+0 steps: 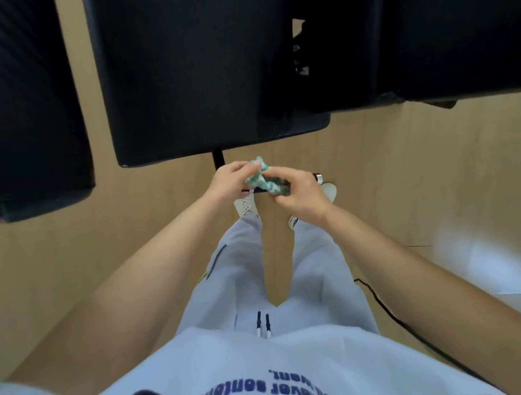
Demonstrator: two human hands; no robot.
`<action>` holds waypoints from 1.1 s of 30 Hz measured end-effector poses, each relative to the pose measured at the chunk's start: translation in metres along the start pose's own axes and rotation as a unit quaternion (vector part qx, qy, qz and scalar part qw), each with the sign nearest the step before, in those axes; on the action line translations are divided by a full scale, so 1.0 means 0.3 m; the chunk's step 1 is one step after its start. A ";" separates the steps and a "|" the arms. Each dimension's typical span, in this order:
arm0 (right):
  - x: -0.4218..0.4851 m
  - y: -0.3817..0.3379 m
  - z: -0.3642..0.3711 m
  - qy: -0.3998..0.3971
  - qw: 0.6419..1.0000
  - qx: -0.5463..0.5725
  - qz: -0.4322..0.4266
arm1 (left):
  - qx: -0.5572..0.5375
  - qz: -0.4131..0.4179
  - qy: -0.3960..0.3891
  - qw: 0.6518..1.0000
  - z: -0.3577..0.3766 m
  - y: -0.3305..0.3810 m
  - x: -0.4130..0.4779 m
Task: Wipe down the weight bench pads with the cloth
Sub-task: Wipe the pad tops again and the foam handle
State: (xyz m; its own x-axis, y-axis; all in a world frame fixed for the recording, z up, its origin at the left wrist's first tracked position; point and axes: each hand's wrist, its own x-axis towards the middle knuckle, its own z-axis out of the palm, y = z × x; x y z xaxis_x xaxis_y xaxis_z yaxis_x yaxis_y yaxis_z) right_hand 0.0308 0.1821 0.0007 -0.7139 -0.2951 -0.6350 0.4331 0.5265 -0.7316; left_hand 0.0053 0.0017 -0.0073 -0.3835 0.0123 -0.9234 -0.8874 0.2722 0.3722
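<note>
Since both hands – left hand (230, 181), right hand (298, 199) – have a pinching grip on the bunched cloth (265, 180) just short of the bench pad (205, 64), it looks soft, light – grab anywhere.

I see a tan wood floor (410, 154) carrying everything here — three black bench pads stand over it, the middle pad (198, 64) on a dark post (218, 159). My two white shoes (247, 206) rest on the floor, and a thin black cable (392, 312) trails across it at right.
</note>
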 end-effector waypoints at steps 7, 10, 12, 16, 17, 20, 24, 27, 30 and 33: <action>-0.056 -0.010 -0.036 0.034 0.989 0.136 0.056 | 0.073 0.122 -0.061 0.988 -0.008 0.017 -0.070; -0.045 -0.027 -0.090 -0.016 0.998 0.049 0.034 | 0.129 0.183 -0.086 0.971 -0.005 0.050 -0.123; -0.035 -0.043 -0.128 0.009 0.998 -0.048 0.029 | 0.150 0.219 -0.055 0.963 -0.012 0.072 -0.142; -0.037 -0.056 -0.191 0.106 0.981 -0.162 -0.005 | 0.278 0.291 0.008 0.915 -0.050 0.112 -0.163; -0.042 -0.054 -0.203 0.127 0.976 -0.176 -0.016 | 0.324 0.315 0.018 0.892 -0.060 0.120 -0.167; -0.054 -0.019 -0.211 0.193 0.962 -0.188 -0.049 | 0.393 0.375 0.074 0.837 -0.078 0.121 -0.160; -0.069 0.079 -0.162 0.239 0.952 -0.185 -0.043 | 0.437 0.407 0.165 0.785 -0.074 0.044 -0.124; -0.091 0.174 -0.078 0.225 0.953 -0.204 0.010 | 0.490 0.390 0.162 0.762 -0.037 -0.086 -0.092; -0.104 0.265 0.005 0.155 0.960 -0.220 0.078 | 0.524 0.350 0.156 0.761 0.010 -0.211 -0.066; -0.124 0.288 0.043 0.131 0.961 -0.219 0.106 | 0.530 0.293 0.156 0.780 0.037 -0.269 -0.068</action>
State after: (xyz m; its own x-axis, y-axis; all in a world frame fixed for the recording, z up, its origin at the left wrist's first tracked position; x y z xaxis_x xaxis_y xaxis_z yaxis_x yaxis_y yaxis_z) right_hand 0.1020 0.2282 -0.0420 -0.7740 0.0354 -0.6322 0.3511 0.8548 -0.3820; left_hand 0.0876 -0.0099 -0.0197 -0.8345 0.2445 -0.4939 0.1120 0.9527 0.2824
